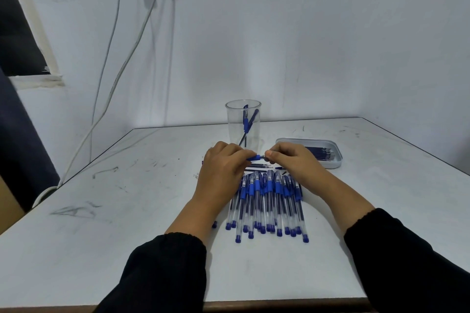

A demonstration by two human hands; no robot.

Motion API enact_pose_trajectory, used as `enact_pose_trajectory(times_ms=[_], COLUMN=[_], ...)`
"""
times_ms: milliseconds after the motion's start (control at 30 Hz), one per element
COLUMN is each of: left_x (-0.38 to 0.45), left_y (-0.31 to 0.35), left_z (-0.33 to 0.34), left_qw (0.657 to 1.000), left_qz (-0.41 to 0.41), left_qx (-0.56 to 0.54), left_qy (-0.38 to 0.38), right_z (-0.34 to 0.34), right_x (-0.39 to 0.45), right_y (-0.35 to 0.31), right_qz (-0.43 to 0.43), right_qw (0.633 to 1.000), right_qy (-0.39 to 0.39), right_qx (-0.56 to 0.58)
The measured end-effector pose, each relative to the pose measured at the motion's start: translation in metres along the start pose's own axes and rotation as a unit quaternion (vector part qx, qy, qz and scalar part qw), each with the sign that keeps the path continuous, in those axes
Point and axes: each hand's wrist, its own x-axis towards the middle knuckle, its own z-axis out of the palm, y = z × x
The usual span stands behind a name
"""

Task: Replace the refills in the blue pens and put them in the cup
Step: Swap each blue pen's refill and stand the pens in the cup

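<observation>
A blue-gripped clear plastic pen [255,157] is held level, its long axis running left to right, pinched by the left hand [223,162] and right hand [292,160] above the white counter [127,211].

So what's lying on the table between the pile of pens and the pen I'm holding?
In the head view, a loose refill and a small blue pen part.

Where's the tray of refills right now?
In the head view, the refill tray sits on the table's right side, just beyond the right hand and right of the clear cup.
</observation>
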Motion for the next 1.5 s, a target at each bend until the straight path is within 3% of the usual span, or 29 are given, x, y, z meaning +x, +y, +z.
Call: enact_pose_trajectory(times_ms=[200,300,400,567,767,967,1133,1500], left_x=[-0.001,-0.001,-0.001,-0.001,-0.001,-0.001,0.000,0.001], left_y=[0.000,0.001,0.002,0.002,0.002,0.002,0.003,0.004], left_z=[0.000,0.000,-0.001,-0.002,-0.002,-0.004,-0.007,-0.007], left_qw=[1.000,0.999,0.999,0.999,0.998,0.998,0.998,0.997], left_qz=[-0.022,-0.026,-0.027,-0.033,-0.039,-0.049,-0.050,-0.049], left_qx=[0.012,0.015,0.020,0.016,0.018,0.019,0.019,0.024], left_qy=[-0.011,-0.019,-0.027,-0.031,-0.040,-0.024,-0.027,-0.047], right_z=[-0.017,-0.030,-0.032,-0.025,-0.024,-0.024,-0.017,-0.014], right_x=[0.004,0.008,0.006,-0.001,-0.001,0.004,-0.002,-0.006], right_y=[0.009,0.023,0.031,0.033,0.034,0.019,0.010,0.004], right_qz=[0.016,0.039,0.049,0.022,0.000,-0.051,-0.094,-0.104], right_qw=[0.998,0.991,0.964,0.939,0.935,0.968,0.969,0.979], right_qy=[0.052,0.086,0.063,0.071,0.080,0.061,0.047,0.051], right_qx=[0.032,-0.098,-0.254,-0.335,-0.345,-0.238,-0.224,-0.167])
